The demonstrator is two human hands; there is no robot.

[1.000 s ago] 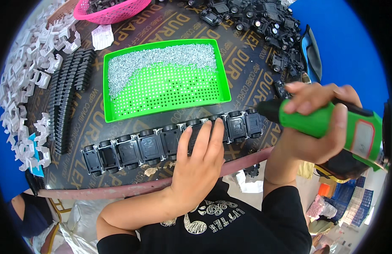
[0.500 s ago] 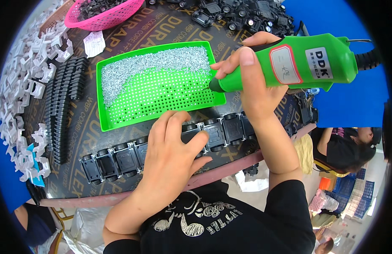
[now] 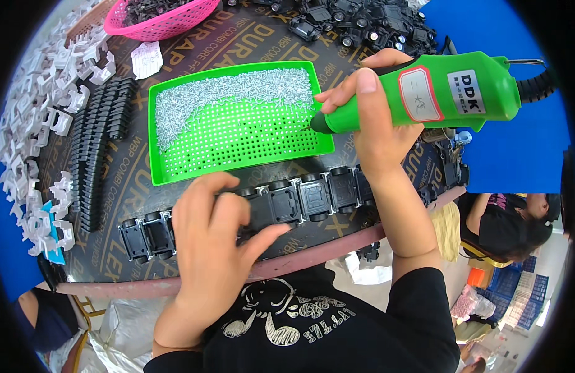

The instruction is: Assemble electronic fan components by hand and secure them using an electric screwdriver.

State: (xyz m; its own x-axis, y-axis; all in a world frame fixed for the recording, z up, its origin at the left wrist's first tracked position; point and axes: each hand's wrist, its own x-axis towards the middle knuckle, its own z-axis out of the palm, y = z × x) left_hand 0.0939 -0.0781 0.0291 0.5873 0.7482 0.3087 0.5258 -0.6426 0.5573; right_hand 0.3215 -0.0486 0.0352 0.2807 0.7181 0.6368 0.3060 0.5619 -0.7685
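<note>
My right hand [image 3: 384, 127] is wrapped round a green electric screwdriver [image 3: 496, 93], whose dark nose points left over the right end of a green perforated tray [image 3: 238, 161]. Small silver screws [image 3: 238, 84] are heaped along the tray's far and left sides. In front of the tray runs a row of black toy car chassis [image 3: 282, 205], wheels along both sides. Over the left part of that row is my left hand [image 3: 207, 242], fingers bent and thumb spread apart, covering some of the chassis. Its thumb tip lies by the row's near edge.
Stacked black plastic parts [image 3: 95, 155] and white plastic pieces [image 3: 26, 161] lie at the left. A pink basket [image 3: 163, 25] and a heap of black toy cars [image 3: 362, 25] stand at the back. A paper slip [image 3: 147, 59] lies near the basket. Another person [image 3: 511, 217] is at the right.
My left hand has moved left along the row, uncovering chassis near its middle. The screwdriver stays in my right hand, almost unmoved.
</note>
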